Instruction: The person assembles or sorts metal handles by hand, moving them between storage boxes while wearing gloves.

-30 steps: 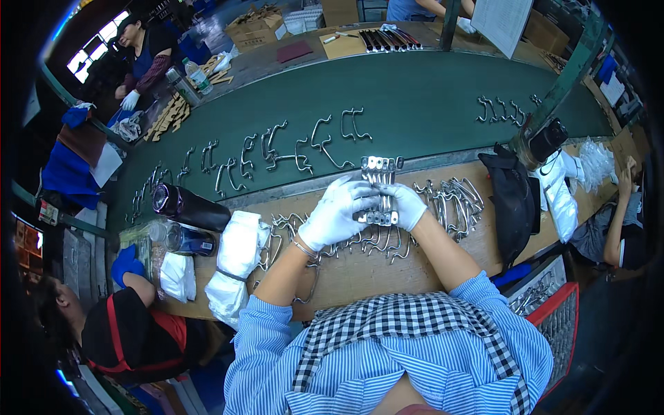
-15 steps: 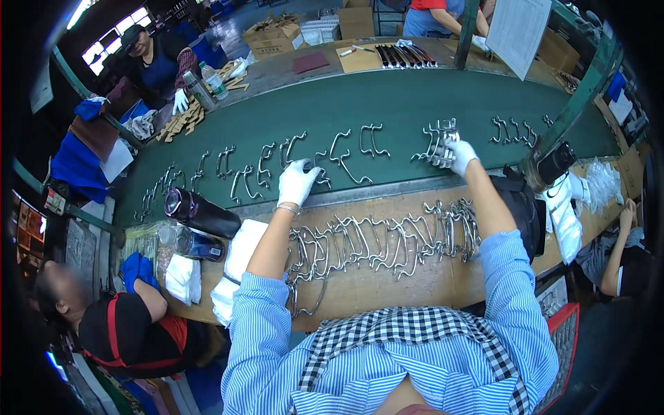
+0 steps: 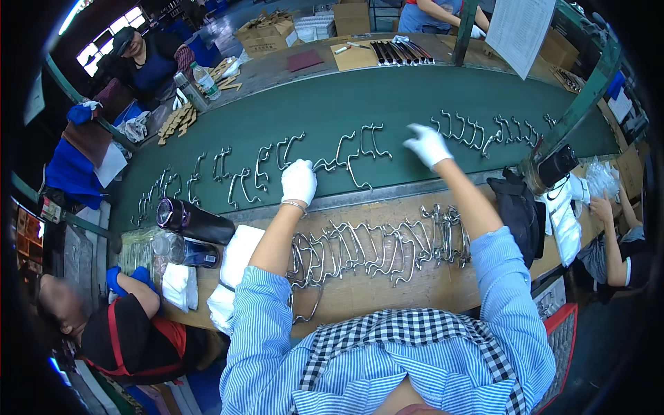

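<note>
1. Released from the right hand [image 3: 429, 146], the bunch of bent metal rods [image 3: 475, 133] it carried half a second ago is now spread in a row along the belt; that hand has swung to the row's left side, and the left hand [image 3: 299, 181] has curled more tightly.
2. From my remote view the rods look silvery and glossy, thin, with curving bodies and hooked ends. They lie on a smooth, matte green belt [image 3: 311, 100], this row toward its right end.
3. I see the right hand in a white glove, fingers loosely extended and grasping nothing, above the belt and just left of that row.
4. I find the left hand, also gloved in white, near the belt's near edge with its fingers bent in. A wavy rod [image 3: 325, 165] sits right beside its fingertips; I cannot tell whether it has hold of it.
5. Nearer the wearer, more rods [image 3: 384, 252] lie tangled side by side on the scuffed wooden counter [image 3: 373, 294], between the two forearms. A glossy dark tumbler [image 3: 197, 221] lies toward the counter's left end, and a soft black bag [image 3: 517, 214] toward its right.
</note>
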The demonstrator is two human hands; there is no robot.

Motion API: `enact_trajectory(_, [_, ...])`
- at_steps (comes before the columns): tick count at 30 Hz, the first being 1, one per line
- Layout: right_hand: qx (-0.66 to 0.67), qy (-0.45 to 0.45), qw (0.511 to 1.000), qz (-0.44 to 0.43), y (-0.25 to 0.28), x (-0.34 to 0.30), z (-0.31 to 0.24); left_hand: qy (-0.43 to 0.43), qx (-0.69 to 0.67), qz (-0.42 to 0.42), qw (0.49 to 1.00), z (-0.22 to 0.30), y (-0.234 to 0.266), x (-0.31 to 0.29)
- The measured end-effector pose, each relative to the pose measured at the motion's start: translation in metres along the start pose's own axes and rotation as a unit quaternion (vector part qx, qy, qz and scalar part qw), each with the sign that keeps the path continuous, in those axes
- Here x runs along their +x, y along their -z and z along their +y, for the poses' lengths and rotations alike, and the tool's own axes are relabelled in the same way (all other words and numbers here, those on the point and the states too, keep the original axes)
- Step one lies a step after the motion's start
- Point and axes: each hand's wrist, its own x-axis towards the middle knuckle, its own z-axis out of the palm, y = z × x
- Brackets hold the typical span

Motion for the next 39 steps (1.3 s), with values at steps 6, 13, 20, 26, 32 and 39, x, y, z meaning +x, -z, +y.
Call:
enact_trajectory(6, [-0.045, -0.079, 0.990, -0.107, -0.058, 0.019, -0.048, 0.041, 0.002, -0.021, 0.999, 0.003, -0.007, -0.011])
enact_trajectory(13, [-0.107, -0.045, 0.981, -0.153, -0.070, 0.012, -0.079, 0.097, -0.071, -0.033, 0.992, 0.000, 0.001, -0.016])
enact_trajectory(20, [0.048, -0.017, 0.978, -0.204, -0.058, -0.039, -0.085, 0.099, -0.123, -0.049, 0.986, -0.007, 0.004, -0.017])
enact_trajectory(26, [-0.171, 0.031, 0.973, -0.151, -0.067, -0.069, -0.103, 0.102, -0.126, -0.075, 0.984, -0.003, 0.001, -0.014])
enact_trajectory(32, [0.047, -0.135, 0.984, -0.104, -0.079, -0.041, -0.106, 0.112, -0.132, -0.109, 0.979, 0.002, 0.012, -0.015])
enact_trajectory(39, [-0.034, -0.094, 0.988, -0.118, -0.103, -0.008, -0.131, 0.082, -0.173, -0.111, 0.975, -0.001, 0.012, -0.022])
